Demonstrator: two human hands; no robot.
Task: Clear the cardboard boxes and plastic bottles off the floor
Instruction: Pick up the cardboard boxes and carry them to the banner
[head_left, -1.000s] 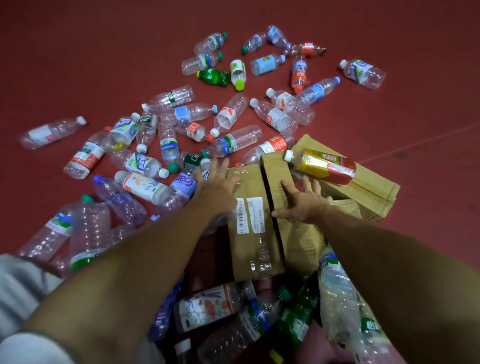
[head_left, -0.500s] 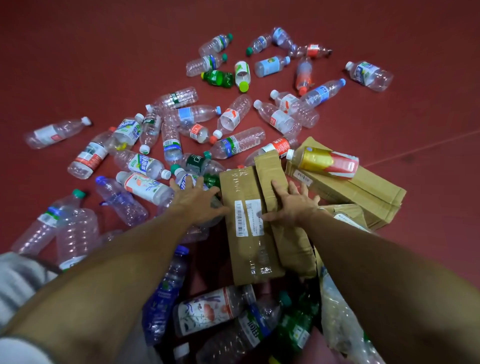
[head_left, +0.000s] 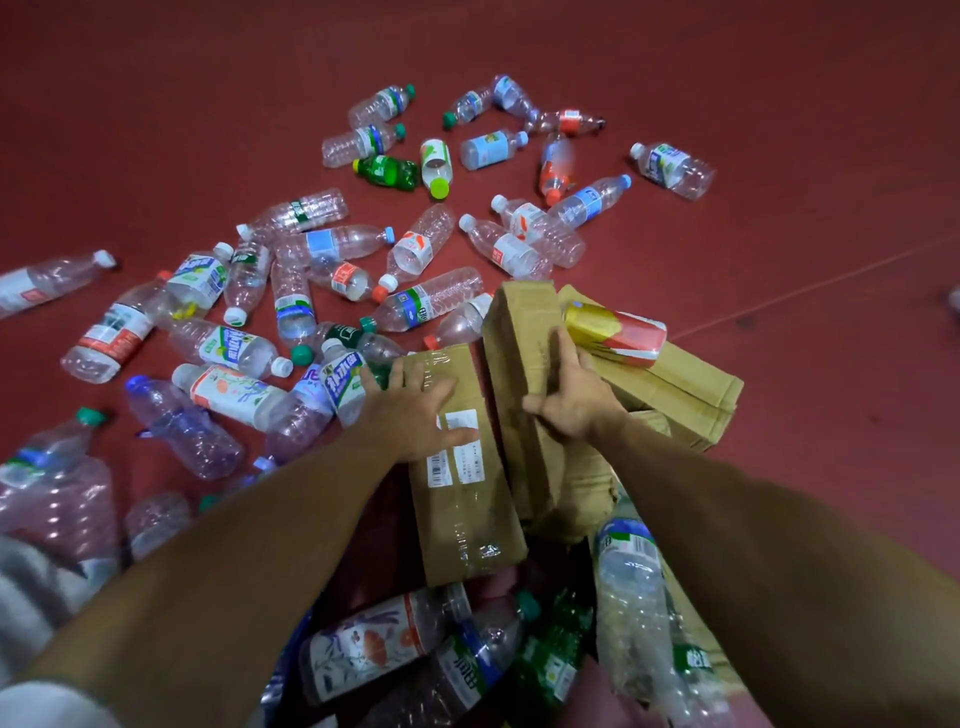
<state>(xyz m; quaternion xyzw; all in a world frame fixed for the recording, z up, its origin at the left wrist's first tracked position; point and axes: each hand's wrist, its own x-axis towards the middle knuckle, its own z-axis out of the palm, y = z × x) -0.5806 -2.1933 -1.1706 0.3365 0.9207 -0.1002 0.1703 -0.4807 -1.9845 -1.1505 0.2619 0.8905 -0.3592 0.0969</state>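
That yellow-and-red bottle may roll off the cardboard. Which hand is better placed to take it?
Right hand, probably: it is right beside the yellow-and-red bottle, though it grips the narrow box. The left hand rests on the labelled box, farther off.

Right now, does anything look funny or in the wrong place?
Yes. A yellow-and-red bottle lies on top of the cardboard boxes instead of on the red floor with the other bottles. The right hand grips the narrow box beside it.

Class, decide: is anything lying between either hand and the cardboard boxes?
Nothing visible. The left hand rests flat on the labelled box; the right hand grips the narrow box. A yellow bottle lies on the boxes just beyond.
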